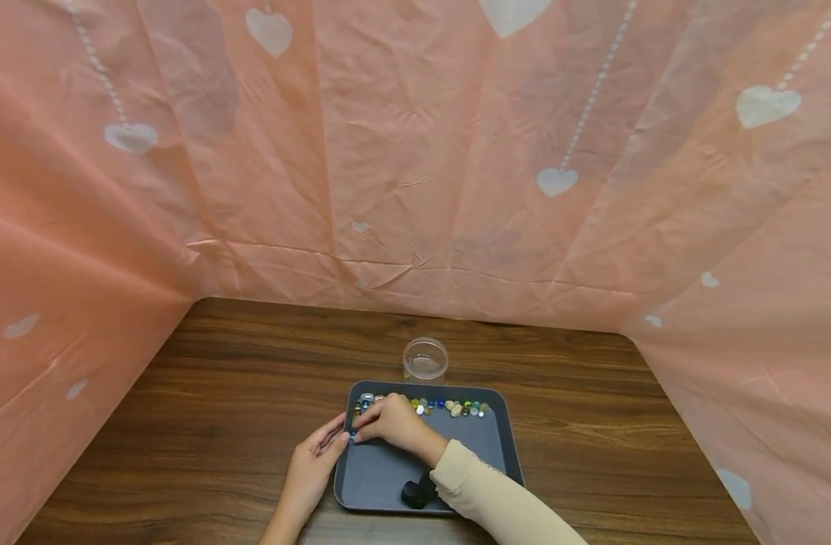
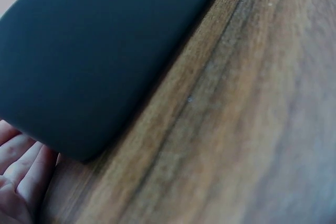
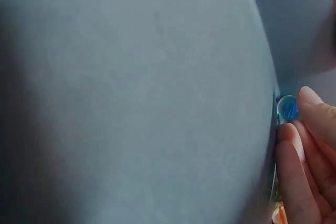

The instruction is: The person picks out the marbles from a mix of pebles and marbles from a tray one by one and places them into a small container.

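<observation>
Dark grey tray [image 1: 504,446] sits on wood-grain table [image 1: 218,393], near front edge. Row of small glass beads & pebbles [image 1: 449,407] runs along tray's far wall, 12 o'clock side. Clear jar [image 1: 425,359] stands on the table just beyond tray, at 12, apart from it.

Right hand [image 1: 388,424], cream sleeve [image 1: 490,496], reaches across tray to its 10–11 o'clock corner; fingers curled, pinching a blue bead [image 3: 287,108] between fingertips [image 3: 315,100]. Left hand [image 1: 313,469] lies on table at tray's 9 o'clock side, fingers straight, tips against the tray's left rim; holds nothing.

Black wrist-cam mount [image 1: 415,492] under right forearm blocks part of tray's near edge at 6. Right hand covers left end of the bead row.

Room: peach plastic sheeting w/ white hearts [image 1: 555,180] hangs as walls on 3 sides.

Head view gives whole layout but bead in pinch too small to tell. Right wrist view shows it plainly, blue, clear, right by tray wall. Left wrist view: only tray's rounded outer corner [image 2: 100,66], blurred tabletop, straight fingers [image 2: 21,166] beside it.
</observation>
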